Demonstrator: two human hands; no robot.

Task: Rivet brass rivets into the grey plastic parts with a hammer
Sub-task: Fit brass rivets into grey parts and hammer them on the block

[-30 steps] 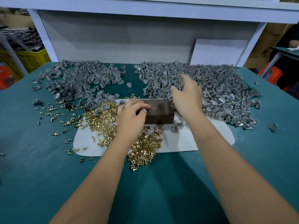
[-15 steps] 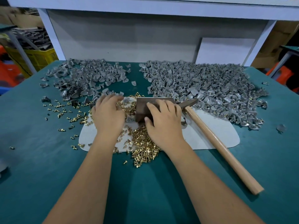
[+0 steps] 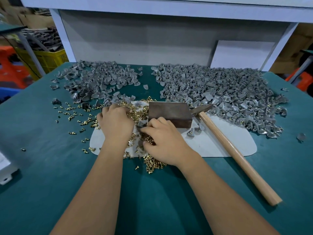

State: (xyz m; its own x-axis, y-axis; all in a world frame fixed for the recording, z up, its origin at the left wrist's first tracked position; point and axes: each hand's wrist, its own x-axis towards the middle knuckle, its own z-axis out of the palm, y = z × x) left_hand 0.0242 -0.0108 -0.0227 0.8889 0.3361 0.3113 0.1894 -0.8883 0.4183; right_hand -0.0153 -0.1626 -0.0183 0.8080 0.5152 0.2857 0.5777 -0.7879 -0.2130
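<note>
My left hand (image 3: 116,123) lies on the left side of the brass rivet heap (image 3: 135,112), its fingers curled down round a grey plastic part at the edge of the left grey parts pile (image 3: 100,78). To its right, my right hand (image 3: 163,142) pinches into the rivets with forefinger and thumb, just in front of the brown metal block (image 3: 169,114). A single grey part (image 3: 141,123) sits between my hands. The hammer (image 3: 237,153) lies untouched on the white mat (image 3: 216,146), head against the block and wooden handle pointing towards the near right.
A larger heap of grey parts (image 3: 220,92) fills the far right of the green table (image 3: 42,167). Loose rivets (image 3: 72,114) are scattered to the left. Beyond the table's left edge stands a yellow crate (image 3: 49,60). A white panel (image 3: 135,39) closes the back.
My right hand has left the metal block and come down into the rivets. My left hand stays at the left of the rivet heap. The hammer lies where it was half a second ago.
</note>
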